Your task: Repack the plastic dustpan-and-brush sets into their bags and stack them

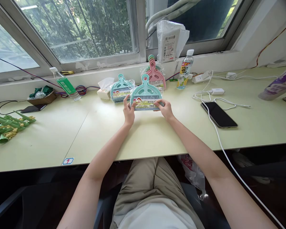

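A teal mini dustpan-and-brush set [146, 93] in a clear wrapper stands tilted on the pale green table [90, 133], held at its lower corners. My left hand [128, 112] grips its left lower edge and my right hand [166, 108] pinches its right lower edge. Behind it to the left, more teal sets [121, 89] lie in a stack. A stack of pink and green sets [154, 74] stands behind it, toward the window sill.
A black phone [218, 114] on a white charging cable lies to the right. A drink bottle [185, 70], a power strip [201, 77], a tissue pack [104, 89], a water bottle [65, 84], another phone [33, 108] and green plastic items [7, 125] are around.
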`<action>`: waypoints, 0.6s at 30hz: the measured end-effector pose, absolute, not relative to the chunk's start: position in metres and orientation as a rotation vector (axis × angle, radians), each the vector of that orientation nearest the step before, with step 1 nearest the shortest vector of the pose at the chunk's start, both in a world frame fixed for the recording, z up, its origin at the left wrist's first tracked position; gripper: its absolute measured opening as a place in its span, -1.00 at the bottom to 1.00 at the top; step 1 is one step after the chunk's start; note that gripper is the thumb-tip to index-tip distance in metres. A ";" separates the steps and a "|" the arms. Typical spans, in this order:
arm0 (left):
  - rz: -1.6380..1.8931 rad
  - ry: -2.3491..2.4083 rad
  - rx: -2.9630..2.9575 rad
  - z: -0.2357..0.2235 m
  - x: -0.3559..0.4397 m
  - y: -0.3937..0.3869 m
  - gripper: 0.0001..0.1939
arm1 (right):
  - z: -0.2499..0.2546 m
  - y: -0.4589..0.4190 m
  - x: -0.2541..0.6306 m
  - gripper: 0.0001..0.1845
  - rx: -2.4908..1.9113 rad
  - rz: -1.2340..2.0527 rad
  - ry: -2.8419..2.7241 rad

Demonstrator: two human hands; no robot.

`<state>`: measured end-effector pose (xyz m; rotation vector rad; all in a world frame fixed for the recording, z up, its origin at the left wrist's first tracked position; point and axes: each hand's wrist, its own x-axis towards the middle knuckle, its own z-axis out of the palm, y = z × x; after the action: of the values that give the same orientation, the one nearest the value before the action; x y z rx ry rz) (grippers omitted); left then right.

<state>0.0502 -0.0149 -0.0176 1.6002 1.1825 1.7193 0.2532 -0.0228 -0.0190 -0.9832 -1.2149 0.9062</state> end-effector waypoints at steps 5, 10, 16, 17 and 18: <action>1.733 1.183 1.476 -0.014 0.049 -0.015 -0.25 | -0.017 -0.027 0.251 -0.42 -1.002 0.898 -1.230; 1.517 0.987 1.720 0.000 0.052 -0.024 -0.31 | -0.019 -0.023 0.259 -0.43 -1.040 0.883 -1.143; 1.398 1.067 1.848 -0.005 0.048 -0.018 -0.73 | -0.022 -0.017 0.266 -0.41 -1.081 0.937 -1.085; 1.390 1.074 1.854 -0.007 0.047 -0.016 -0.75 | -0.021 -0.017 0.267 -0.39 -1.092 0.959 -1.077; 1.388 1.082 1.859 -0.009 0.047 -0.015 -0.77 | -0.021 -0.017 0.268 -0.38 -1.103 0.986 -1.079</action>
<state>0.0467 -0.0145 -0.0094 1.8586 1.0820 1.3878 0.2682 -0.0169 -0.0206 -1.1034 -1.0789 0.9863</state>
